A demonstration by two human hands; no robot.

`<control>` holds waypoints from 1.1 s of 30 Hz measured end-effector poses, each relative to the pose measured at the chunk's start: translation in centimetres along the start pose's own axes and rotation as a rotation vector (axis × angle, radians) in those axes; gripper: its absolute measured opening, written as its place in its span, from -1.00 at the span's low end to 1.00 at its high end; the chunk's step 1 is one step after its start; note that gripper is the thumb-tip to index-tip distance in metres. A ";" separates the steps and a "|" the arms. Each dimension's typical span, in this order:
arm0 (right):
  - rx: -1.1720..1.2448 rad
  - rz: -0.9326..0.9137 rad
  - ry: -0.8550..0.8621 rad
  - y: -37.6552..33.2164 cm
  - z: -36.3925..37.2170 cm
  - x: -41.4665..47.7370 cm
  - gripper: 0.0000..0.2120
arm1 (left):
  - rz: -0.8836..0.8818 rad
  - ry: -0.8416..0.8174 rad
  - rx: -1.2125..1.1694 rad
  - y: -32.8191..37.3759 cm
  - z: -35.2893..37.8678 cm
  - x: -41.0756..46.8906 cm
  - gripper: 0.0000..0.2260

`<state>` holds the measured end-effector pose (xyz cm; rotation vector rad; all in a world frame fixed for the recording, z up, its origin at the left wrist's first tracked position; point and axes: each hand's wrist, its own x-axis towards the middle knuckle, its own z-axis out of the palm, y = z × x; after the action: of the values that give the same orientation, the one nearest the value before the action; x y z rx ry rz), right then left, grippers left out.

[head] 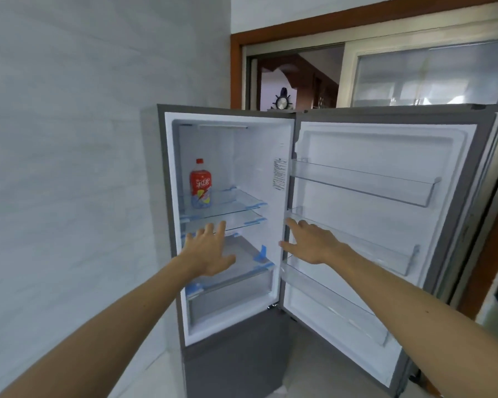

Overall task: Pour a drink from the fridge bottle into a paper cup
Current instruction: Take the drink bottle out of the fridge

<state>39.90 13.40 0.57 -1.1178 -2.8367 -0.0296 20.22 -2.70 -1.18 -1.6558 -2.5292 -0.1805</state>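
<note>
The red-labelled bottle (pixel 201 183) stands upright on the glass shelf (pixel 242 203), above your left hand (pixel 209 249); both it and your right hand (pixel 311 242) are spread, empty.

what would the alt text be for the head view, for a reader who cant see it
Both bare hands, left hand and right hand, reach open toward an open fridge where a red bottle stands alone on the top glass shelf.

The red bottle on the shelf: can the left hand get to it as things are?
Probably yes. The fridge door stands wide open, the bottle stands alone on the top shelf, and the open left hand is just below it with nothing between.
</note>
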 end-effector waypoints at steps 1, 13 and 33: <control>0.013 -0.019 -0.001 -1.3 0.2 0.1 -0.32 | -0.019 -0.003 0.005 -1.1 -0.1 -0.8 -0.18; 0.041 -0.164 0.017 -8.5 1.9 4.0 -0.37 | -0.143 0.009 0.037 -8.2 0.9 -1.8 -0.19; 0.070 -0.308 0.002 0.4 2.3 25.0 -0.31 | -0.281 0.038 0.014 -6.1 4.0 17.6 -0.18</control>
<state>21.83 30.76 0.60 -0.6596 -2.9531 0.0466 7.48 11.41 -2.53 -1.2722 -2.7157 -0.2149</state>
